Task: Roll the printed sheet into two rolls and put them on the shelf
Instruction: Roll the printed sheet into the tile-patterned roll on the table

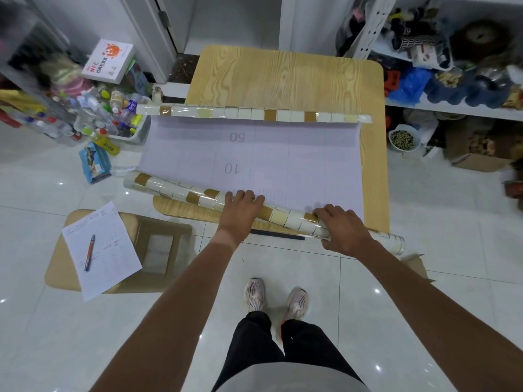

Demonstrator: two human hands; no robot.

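The printed sheet (283,162) lies white-side up on the wooden table (283,77), with grid marks "50" and "10". Its near end is rolled into a tube (181,192) with a cream and brown tile print, lying slanted across the table's front edge. My left hand (240,213) rests on top of this roll near its middle, fingers bent over it. My right hand (342,230) grips the roll nearer its right end, thumb under, fingers over. The sheet's far end (254,113) is curled into a thin tiled strip.
A metal shelf (452,107) crowded with bags and toys stands at the right. A bin of bottles (113,120) sits on the floor at the left. A low stool (152,250) with a paper and pen is at my near left. My feet stand on white tile.
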